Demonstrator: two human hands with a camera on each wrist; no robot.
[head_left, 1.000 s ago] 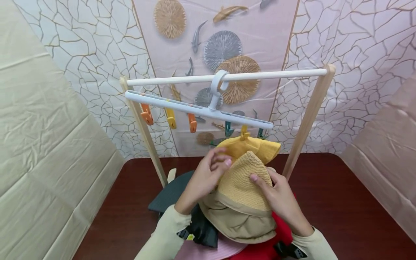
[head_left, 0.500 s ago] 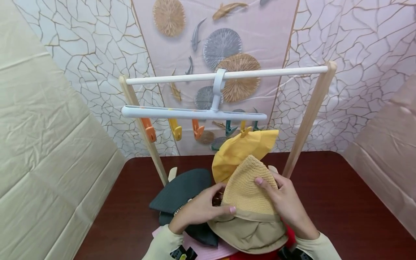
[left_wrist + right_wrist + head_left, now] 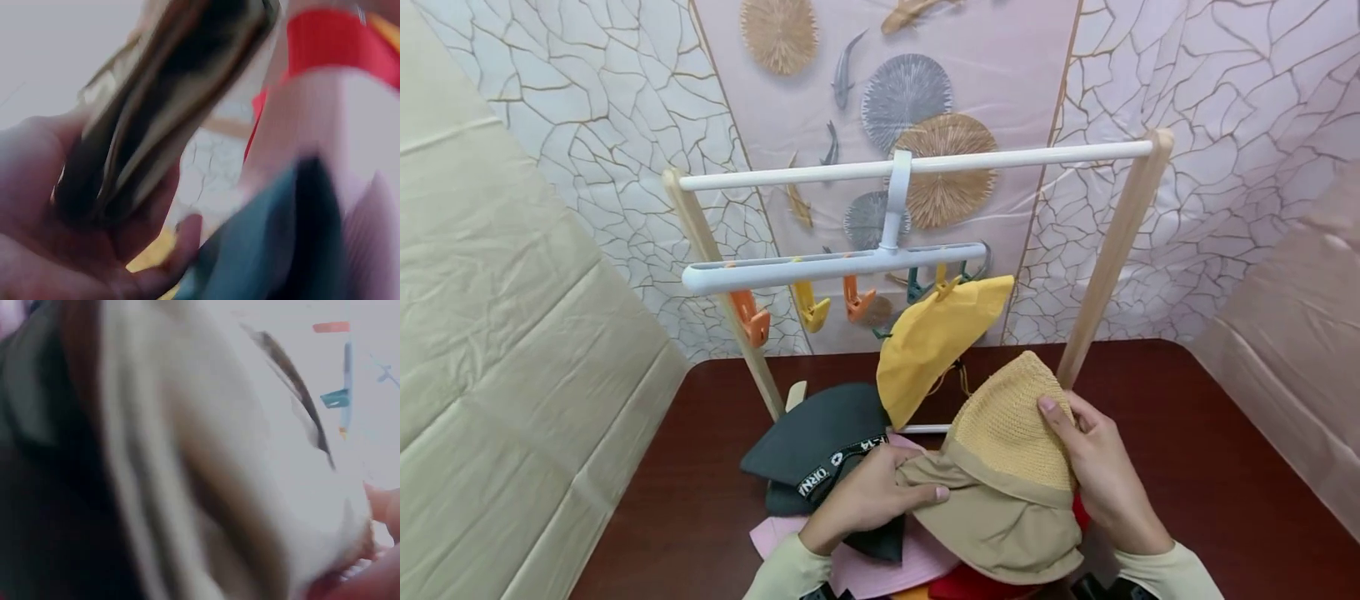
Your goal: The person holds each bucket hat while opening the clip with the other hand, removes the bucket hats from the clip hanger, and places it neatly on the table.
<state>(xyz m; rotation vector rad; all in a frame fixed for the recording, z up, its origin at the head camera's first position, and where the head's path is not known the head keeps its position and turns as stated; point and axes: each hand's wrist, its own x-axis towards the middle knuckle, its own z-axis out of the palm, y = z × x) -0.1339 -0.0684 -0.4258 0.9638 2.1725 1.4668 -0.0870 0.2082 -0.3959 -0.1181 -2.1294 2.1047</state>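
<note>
A beige sun hat (image 3: 1000, 533) with a woven straw-like panel is held up over the heap of hats, in the head view. My right hand (image 3: 1105, 479) pinches the woven panel at its upper right edge, thumb on the near face. At the left, my left hand (image 3: 876, 496) grips the brim's edge between thumb and fingers. The left wrist view shows the folded cloth of the hat (image 3: 169, 119) lying in the curled fingers. Behind it, a yellow hat (image 3: 925, 350) hangs by a yellow clip from the pale blue hanger (image 3: 842, 267).
The hanger hooks over the white bar (image 3: 1037, 158) of a wooden-legged rack. Several other clips, among them an orange clip (image 3: 751, 318), hang from it. On the dark red-brown table (image 3: 1210, 467) lie a dark grey hat (image 3: 820, 429), a pink hat (image 3: 891, 571) and red cloth (image 3: 977, 586).
My left hand has come down from beside the yellow hat to the beige hat's brim. Both hands have shifted the beige hat rightward. The hanger has turned, and the yellow hat hangs in fuller view.
</note>
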